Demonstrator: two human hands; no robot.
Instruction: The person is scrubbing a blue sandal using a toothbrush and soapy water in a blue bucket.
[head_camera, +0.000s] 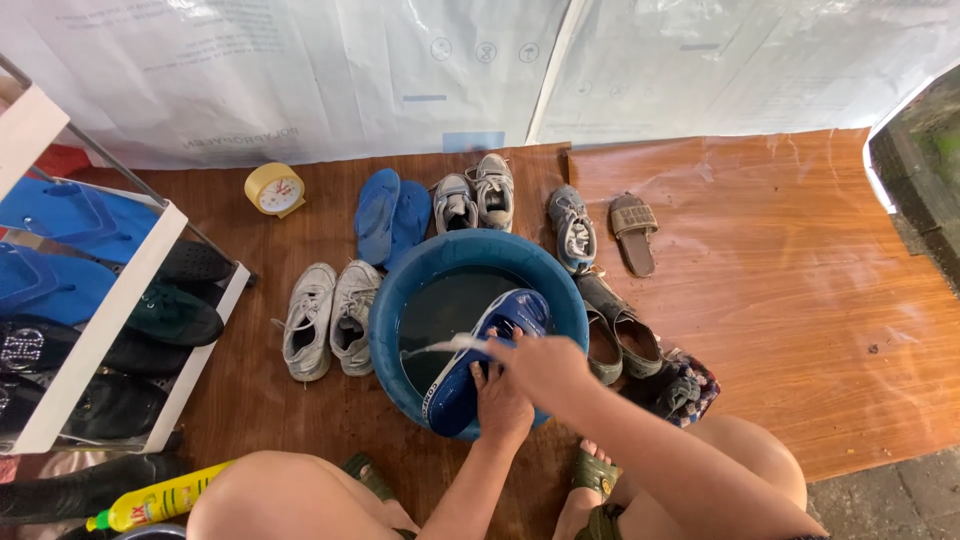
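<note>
A round blue basin (400, 290) holding dark water sits on the wood-patterned floor in front of my knees. A dark blue slip-on shoe (500, 320) lies tilted in it, heel toward me. My left hand (502, 408) grips the shoe's heel end at the basin's near rim. My right hand (545, 365) holds a white toothbrush (450, 346) whose head reaches left over the water beside the shoe.
Around the basin lie white sneakers (328, 318), blue flip-flops (390, 215), grey sneakers (476, 195), a single grey sneaker (573, 228), a brown sandal (633, 230) and dark loafers (615, 330). A shoe rack (100, 300) stands left. A yellow clock (275, 188), a yellow bottle (160, 497) and a cloth (685, 390) lie nearby.
</note>
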